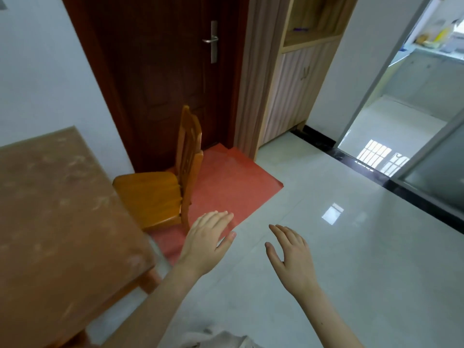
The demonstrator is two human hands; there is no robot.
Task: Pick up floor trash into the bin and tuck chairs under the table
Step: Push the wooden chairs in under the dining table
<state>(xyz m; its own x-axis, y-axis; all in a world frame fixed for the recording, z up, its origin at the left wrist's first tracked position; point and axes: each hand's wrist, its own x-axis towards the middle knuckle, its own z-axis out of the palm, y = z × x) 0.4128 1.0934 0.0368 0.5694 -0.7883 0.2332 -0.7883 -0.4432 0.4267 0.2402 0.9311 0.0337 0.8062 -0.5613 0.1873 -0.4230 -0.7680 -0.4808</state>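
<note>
An orange wooden chair (160,187) stands on a red mat beside the table's far corner, its seat facing the brown table (57,214) on the left and its back toward the right. My left hand (208,241) hovers open just right of the chair's near leg, apart from it. My right hand (291,257) is open too, fingers spread, over the pale tiled floor. Both hands hold nothing. No trash or bin shows in this view.
A dark wooden door (170,79) stands shut behind the chair. The red mat (233,182) lies before it. A light cabinet (296,79) stands to the right of the door, and a glass sliding door (431,159) opens onto a kitchen at far right.
</note>
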